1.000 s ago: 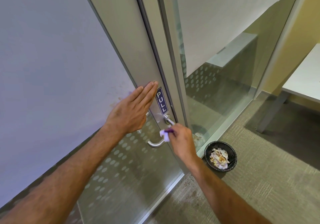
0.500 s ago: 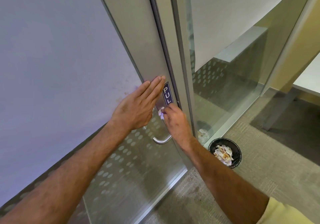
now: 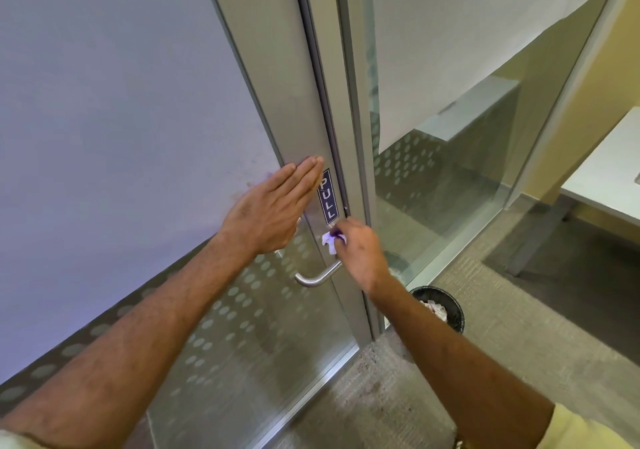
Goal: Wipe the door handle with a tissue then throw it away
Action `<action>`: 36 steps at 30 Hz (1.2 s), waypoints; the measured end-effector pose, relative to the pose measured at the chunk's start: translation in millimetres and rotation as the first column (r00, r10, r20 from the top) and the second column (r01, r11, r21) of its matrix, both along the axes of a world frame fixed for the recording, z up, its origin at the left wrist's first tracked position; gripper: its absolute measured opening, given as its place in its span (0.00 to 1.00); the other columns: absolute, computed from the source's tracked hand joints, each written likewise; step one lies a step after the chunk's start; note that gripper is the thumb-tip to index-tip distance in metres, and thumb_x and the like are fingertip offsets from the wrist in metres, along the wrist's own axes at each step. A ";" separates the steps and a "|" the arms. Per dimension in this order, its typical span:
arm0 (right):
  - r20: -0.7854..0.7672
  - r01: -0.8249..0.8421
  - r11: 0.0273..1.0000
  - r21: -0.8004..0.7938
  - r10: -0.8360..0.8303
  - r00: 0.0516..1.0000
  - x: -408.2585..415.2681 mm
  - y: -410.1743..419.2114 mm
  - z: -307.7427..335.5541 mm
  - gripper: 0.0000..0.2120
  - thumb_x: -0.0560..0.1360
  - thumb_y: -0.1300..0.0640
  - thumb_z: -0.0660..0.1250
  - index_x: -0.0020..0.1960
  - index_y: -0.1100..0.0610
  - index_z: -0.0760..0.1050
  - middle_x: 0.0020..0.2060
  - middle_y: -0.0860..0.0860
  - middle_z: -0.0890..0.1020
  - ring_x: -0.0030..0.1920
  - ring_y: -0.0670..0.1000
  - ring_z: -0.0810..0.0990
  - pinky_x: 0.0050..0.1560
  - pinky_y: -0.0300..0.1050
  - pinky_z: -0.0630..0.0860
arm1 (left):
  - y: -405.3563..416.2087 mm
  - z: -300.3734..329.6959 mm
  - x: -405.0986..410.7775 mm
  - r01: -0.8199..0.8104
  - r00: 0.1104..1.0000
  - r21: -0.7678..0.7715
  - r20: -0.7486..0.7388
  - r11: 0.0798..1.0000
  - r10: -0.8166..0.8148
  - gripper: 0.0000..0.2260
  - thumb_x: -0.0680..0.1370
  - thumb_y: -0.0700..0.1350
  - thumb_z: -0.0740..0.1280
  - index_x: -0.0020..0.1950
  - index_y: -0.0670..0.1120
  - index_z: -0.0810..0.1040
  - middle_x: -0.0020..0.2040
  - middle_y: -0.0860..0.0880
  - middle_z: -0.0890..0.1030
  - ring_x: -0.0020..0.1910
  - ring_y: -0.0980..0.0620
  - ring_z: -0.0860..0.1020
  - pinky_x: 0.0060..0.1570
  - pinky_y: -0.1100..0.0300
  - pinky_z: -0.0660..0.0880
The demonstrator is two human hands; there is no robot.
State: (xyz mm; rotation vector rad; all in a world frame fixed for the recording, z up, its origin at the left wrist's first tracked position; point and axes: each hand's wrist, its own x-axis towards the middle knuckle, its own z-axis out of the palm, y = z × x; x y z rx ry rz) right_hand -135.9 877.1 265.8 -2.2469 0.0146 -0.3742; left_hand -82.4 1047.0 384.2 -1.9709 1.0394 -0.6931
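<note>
Two hands: both bare, both at the door (image 3: 277, 77), seen from the head camera.
Left hand (image 3: 270, 211): flat and open, fingers together, palm pressed on the door's metal stile just left of the blue PULL sign (image 3: 327, 196); it holds nothing.
Right hand (image 3: 360, 252): fingers pinched closed around the tissue (image 3: 330, 240).
Tissue: small, white, crumpled, pressed to the upper part of the door handle (image 3: 317, 277), just below the sign.
Door handle: silver bar, lower curved end bare, near the door's right edge.
Bin (image 3: 441, 310): black, on the carpet (image 3: 519, 327) by the glass partition's foot, crumpled paper inside, partly behind the right forearm.
</note>
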 end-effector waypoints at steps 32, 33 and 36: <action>-0.587 -0.403 0.896 -0.185 0.229 0.777 31.1 -295.1 -311.6 0.14 0.73 0.71 0.65 0.55 0.64 0.82 0.53 0.64 0.81 0.51 0.62 0.80 0.53 0.45 0.73 | -245.2 -423.4 -66.0 -0.932 0.224 -0.212 -0.975 0.294 0.006 0.32 0.86 0.55 0.56 0.87 0.45 0.54 0.87 0.48 0.57 0.86 0.50 0.52 0.82 0.56 0.43; -0.596 -0.402 0.896 -0.188 0.221 0.772 32.4 -299.1 -335.5 0.15 0.72 0.72 0.64 0.56 0.64 0.82 0.54 0.64 0.81 0.51 0.62 0.80 0.54 0.46 0.74 | -249.9 -447.4 -63.4 -0.937 0.209 -0.198 -0.978 0.287 0.009 0.31 0.86 0.55 0.56 0.87 0.46 0.53 0.87 0.49 0.56 0.86 0.51 0.52 0.82 0.57 0.43; -0.617 -0.396 0.895 -0.208 0.194 0.762 34.9 -309.8 -403.0 0.17 0.71 0.75 0.63 0.55 0.65 0.82 0.58 0.63 0.80 0.53 0.62 0.81 0.57 0.43 0.74 | -263.9 -515.3 -60.8 -0.946 0.186 -0.175 -0.982 0.273 0.016 0.30 0.87 0.55 0.54 0.88 0.47 0.53 0.87 0.50 0.56 0.86 0.52 0.51 0.81 0.58 0.40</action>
